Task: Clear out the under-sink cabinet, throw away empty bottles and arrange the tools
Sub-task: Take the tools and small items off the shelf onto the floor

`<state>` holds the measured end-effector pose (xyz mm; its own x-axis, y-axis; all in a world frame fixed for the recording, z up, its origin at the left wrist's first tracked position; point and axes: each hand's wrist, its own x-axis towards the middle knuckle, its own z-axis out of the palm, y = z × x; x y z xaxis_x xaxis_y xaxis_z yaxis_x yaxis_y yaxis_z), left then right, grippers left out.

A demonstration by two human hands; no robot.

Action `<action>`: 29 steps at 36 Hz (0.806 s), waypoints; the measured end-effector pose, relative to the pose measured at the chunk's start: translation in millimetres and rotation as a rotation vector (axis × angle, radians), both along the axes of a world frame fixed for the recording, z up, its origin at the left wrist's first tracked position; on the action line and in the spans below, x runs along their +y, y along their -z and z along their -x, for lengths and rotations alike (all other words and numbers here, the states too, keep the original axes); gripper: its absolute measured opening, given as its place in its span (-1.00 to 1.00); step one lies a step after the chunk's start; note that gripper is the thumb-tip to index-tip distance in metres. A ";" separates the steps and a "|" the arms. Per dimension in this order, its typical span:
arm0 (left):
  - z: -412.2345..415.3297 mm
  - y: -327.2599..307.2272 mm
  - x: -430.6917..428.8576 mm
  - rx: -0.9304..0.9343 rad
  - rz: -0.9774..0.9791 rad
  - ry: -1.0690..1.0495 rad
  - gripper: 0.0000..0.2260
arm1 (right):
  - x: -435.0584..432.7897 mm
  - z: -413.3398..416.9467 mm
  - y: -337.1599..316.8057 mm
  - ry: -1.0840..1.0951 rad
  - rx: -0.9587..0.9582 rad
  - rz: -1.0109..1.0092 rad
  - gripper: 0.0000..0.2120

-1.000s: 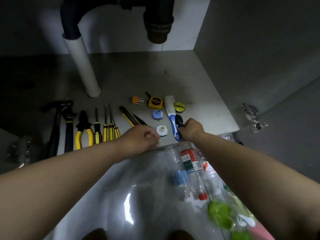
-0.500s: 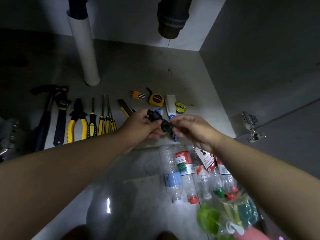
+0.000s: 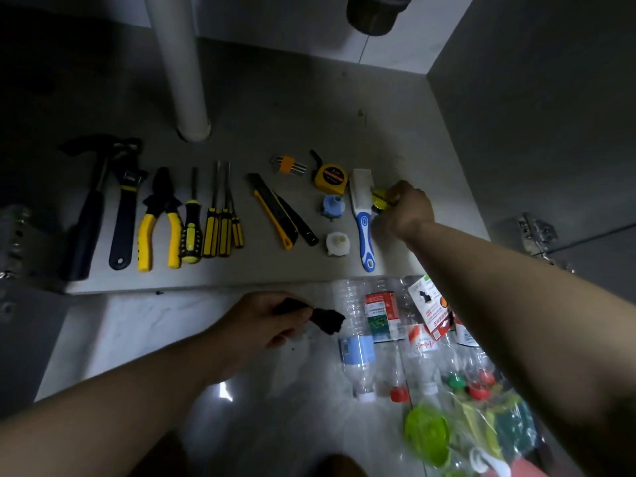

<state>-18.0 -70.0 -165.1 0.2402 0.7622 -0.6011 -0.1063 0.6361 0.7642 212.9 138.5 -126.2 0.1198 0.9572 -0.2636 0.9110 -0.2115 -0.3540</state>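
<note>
My left hand (image 3: 272, 321) grips a small black object (image 3: 327, 320) over the floor just outside the cabinet. My right hand (image 3: 406, 208) is closed on a small round yellow-and-black item (image 3: 378, 197) beside the blue-handled brush (image 3: 363, 215) on the cabinet floor (image 3: 275, 108). A row of tools lies there: hammer (image 3: 91, 204), wrench (image 3: 125, 208), yellow pliers (image 3: 160, 218), screwdrivers (image 3: 213, 218), utility knives (image 3: 282, 211), hex keys (image 3: 287, 165), yellow tape measure (image 3: 330, 177). Empty plastic bottles (image 3: 378, 332) lie on the floor at lower right.
A white drain pipe (image 3: 182, 63) stands on the cabinet floor at the back left, with a dark trap outlet (image 3: 375, 12) overhead. Blue (image 3: 333, 205) and white (image 3: 337, 243) plastic fittings sit left of the brush. A hinge (image 3: 537, 232) is on the right wall. A bag of green items (image 3: 481, 432) lies at lower right.
My hands have parted. The left hand drew the black object back out of the cabinet onto the floor side; the right hand reached forward to the round yellow item beside the brush.
</note>
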 end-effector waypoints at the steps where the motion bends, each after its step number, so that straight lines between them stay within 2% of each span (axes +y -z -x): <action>1: 0.7 3.8 -2.6 0.007 0.033 -0.027 -0.87 | -2.2 -1.4 1.0 0.014 -0.010 -0.011 -0.47; 5: 2.9 16.1 -8.2 0.045 0.132 -0.127 -0.86 | -5.9 -6.4 -0.3 -0.087 0.006 -0.072 -0.40; 9: 10.3 26.5 -10.2 0.087 0.167 -0.212 -0.85 | -7.0 -3.6 0.4 -0.228 -0.038 -0.002 -0.37; 14: 25.7 38.6 -9.8 0.193 0.154 -0.227 -0.83 | -16.6 -6.5 9.3 -0.163 -0.111 -0.091 -0.56; 17: 31.7 47.4 -6.3 0.251 0.148 -0.243 -0.86 | -32.0 -7.3 6.1 -0.047 -0.148 -0.096 -0.62; 20: 32.3 53.6 -2.2 0.251 0.154 -0.283 -0.83 | -58.2 -3.0 -5.6 0.030 -0.032 -0.265 -0.60; 23: 29.4 57.7 2.2 0.226 0.170 -0.335 -0.75 | -101.4 4.7 -17.0 -0.140 0.186 -0.397 -0.60; 26: 28.2 61.6 4.3 0.253 0.166 -0.367 -0.76 | -150.5 17.5 -15.4 -0.330 0.339 -0.230 -0.66; 29: 30.1 63.6 3.6 0.294 0.179 -0.396 -0.71 | -186.6 34.4 8.8 -0.427 0.312 0.000 -0.74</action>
